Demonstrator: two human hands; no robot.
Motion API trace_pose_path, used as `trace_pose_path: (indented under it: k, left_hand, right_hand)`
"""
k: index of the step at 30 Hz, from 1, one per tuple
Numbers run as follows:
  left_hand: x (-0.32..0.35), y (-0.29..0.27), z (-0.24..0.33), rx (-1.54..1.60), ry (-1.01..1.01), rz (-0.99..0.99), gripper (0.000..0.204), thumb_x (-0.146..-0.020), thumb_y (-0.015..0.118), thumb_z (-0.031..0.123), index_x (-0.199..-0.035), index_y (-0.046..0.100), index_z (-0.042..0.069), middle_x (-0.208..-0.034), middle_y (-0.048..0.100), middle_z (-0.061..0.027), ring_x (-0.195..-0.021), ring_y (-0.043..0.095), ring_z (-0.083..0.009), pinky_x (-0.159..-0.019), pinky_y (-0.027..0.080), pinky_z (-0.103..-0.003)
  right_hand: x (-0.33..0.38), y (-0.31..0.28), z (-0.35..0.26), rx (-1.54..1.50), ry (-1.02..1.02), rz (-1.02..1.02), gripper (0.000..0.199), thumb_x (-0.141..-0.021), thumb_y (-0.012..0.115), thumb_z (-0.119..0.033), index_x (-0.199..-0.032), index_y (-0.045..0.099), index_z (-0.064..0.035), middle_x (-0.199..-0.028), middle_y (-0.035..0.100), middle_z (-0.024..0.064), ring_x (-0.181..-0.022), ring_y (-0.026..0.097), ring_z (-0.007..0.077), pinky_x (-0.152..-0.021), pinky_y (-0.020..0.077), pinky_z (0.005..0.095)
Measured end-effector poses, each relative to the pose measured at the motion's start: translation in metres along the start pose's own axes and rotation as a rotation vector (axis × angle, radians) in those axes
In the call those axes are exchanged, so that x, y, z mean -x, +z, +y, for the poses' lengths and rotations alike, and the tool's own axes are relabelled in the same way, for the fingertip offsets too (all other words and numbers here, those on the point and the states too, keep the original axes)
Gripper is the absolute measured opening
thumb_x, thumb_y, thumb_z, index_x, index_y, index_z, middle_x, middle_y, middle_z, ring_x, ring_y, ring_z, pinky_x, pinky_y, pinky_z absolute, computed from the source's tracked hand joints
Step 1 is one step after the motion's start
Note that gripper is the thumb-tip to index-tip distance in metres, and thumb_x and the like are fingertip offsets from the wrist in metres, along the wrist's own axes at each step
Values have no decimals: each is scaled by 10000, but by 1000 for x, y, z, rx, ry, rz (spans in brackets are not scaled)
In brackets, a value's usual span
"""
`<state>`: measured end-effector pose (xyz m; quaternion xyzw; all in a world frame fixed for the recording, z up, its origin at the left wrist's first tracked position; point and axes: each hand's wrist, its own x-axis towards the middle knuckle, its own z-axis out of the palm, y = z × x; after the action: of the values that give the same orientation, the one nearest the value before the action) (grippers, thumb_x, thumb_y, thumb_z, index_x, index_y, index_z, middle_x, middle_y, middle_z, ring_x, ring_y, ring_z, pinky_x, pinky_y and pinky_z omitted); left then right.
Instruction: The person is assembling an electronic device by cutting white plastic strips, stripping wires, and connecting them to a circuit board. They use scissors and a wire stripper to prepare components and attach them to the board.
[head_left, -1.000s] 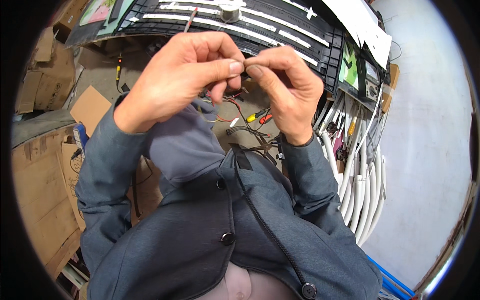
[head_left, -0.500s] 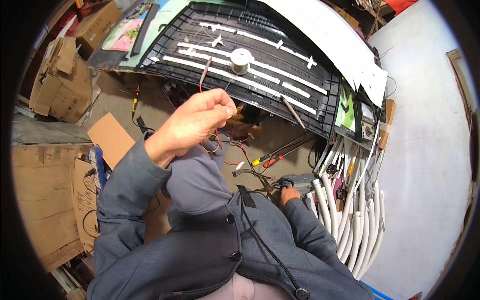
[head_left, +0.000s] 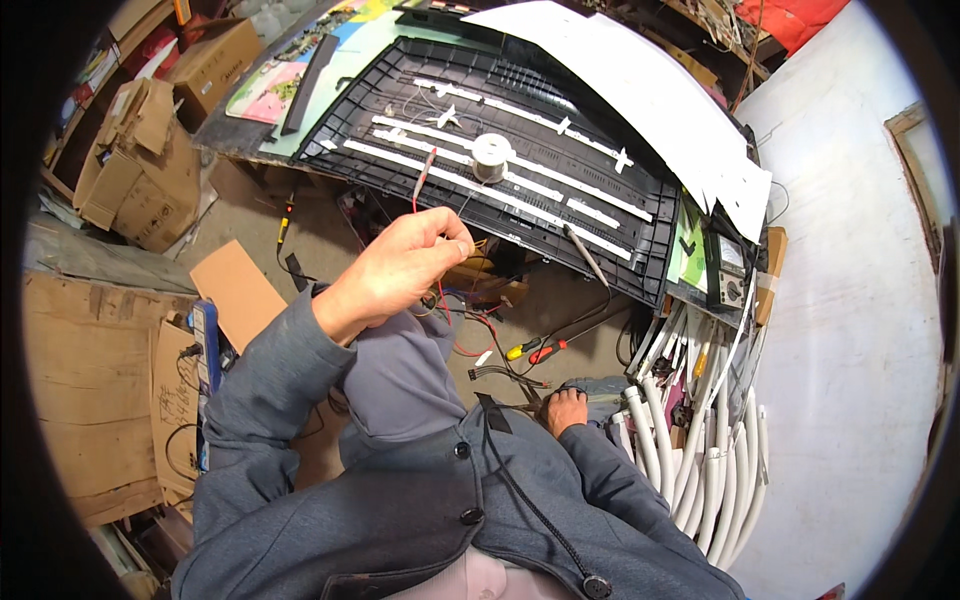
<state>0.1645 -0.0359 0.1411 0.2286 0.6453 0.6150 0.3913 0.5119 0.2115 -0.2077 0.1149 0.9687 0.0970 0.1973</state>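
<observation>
My left hand (head_left: 400,268) is raised in front of the bench edge, thumb and forefinger pinched on the end of a thin yellow wire (head_left: 482,246). Near its knuckles lies a test probe (head_left: 425,172) with a red tip, its red lead running down behind the hand. Low on the right, my right hand (head_left: 567,410) is closed beside my thigh. Its fingers curl over something dark, mostly hidden, that I cannot name. Just left of it is a bundle of dark cable ends (head_left: 505,374).
A black television back panel (head_left: 400,85) with white strips lies on the bench, a wire spool (head_left: 490,157) on it. Two screwdrivers (head_left: 548,351) lie on the floor. White tubes (head_left: 690,455) crowd the right side, below an analog meter (head_left: 732,285). Cardboard boxes (head_left: 150,185) stand left.
The view has shifted, so the bench sits slightly lower. My right hand has turned and drawn in toward my thigh; the dark-handled tool seen at it is now mostly hidden. My left hand keeps its pinch.
</observation>
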Motion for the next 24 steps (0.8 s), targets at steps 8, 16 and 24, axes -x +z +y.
trace_pose_path:
  k: [8,16,24]
  left_hand:
    - [10,-6,5,105,132,153,120,-987,605,151,-978,634,35,-758,540,71,-654,434,0,-553,336,-193]
    - [24,-20,-1,166,281,344,131,-1012,597,142,-1050,615,17,-637,453,106,-492,307,25,-430,206,-199]
    - [41,-21,-4,125,427,417,143,-1007,608,129,-1084,617,9,-643,450,115,-521,299,30,-451,197,-202]
  right_hand:
    - [14,-24,1,-327,98,-21,673,-712,792,-515,-1090,592,5,-1127,587,231,-1098,529,400,-935,419,495]
    - [33,-63,16,-294,271,-81,761,-653,858,-483,-1147,570,19,-1178,573,236,-1179,503,401,-1026,381,485]
    - [52,-56,32,-275,267,-196,690,-647,847,-385,-1122,549,17,-1131,592,226,-1099,560,398,-952,445,486]
